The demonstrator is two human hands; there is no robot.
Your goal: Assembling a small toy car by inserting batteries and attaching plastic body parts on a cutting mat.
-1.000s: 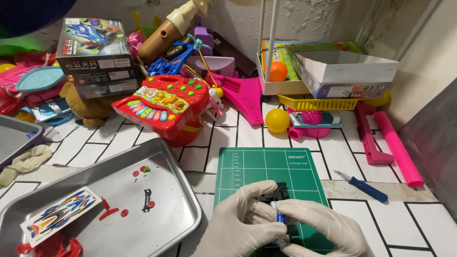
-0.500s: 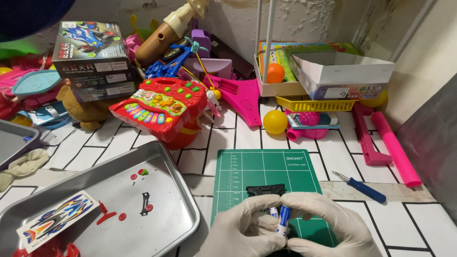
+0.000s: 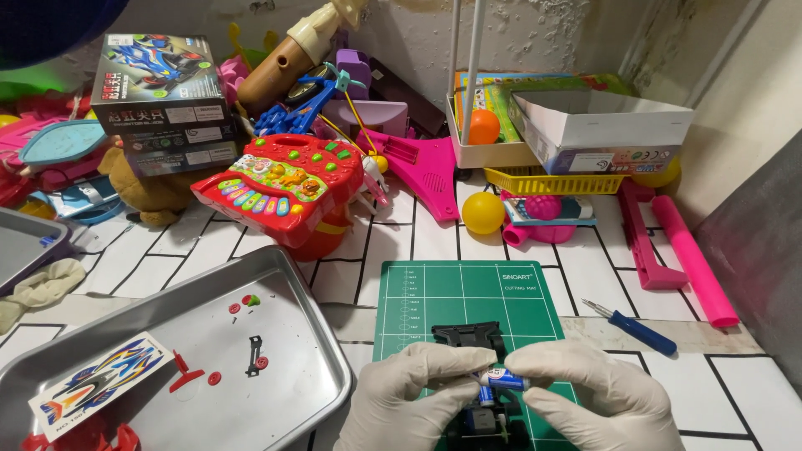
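Your metal tray (image 3: 317, 367) is the largest thing close to you, lying at your left on the white tiled surface (image 3: 601, 284). On it rest a sticker sheet (image 3: 98, 384) with blue and orange flame shapes, a few small red parts (image 3: 188, 373) and one small black part (image 3: 253, 356). Just right of the tray lies the green cutting mat (image 3: 468, 292), and both of your gloved hands work over its near end.

Behind the mat, a red toy keyboard (image 3: 280, 188) stands tilted against the pile of toys along the wall. Left of it sit stacked model car boxes (image 3: 154, 83), and right of it a pink toy guitar (image 3: 426, 167). Further right, a white open box (image 3: 597, 125) rests on a yellow basket (image 3: 555, 179), with a yellow ball (image 3: 483, 212) in front.

Under your hands a black toy car chassis (image 3: 489, 422) sits on the mat, and a separate black plastic piece (image 3: 469, 336) lies just beyond your fingers. Your left hand (image 3: 409, 401) and right hand (image 3: 585, 397) both pinch a small blue and white battery (image 3: 499, 380) between fingertips, holding it crosswise just above the chassis. A small blue-handled screwdriver (image 3: 635, 328) lies off the mat, to your right.
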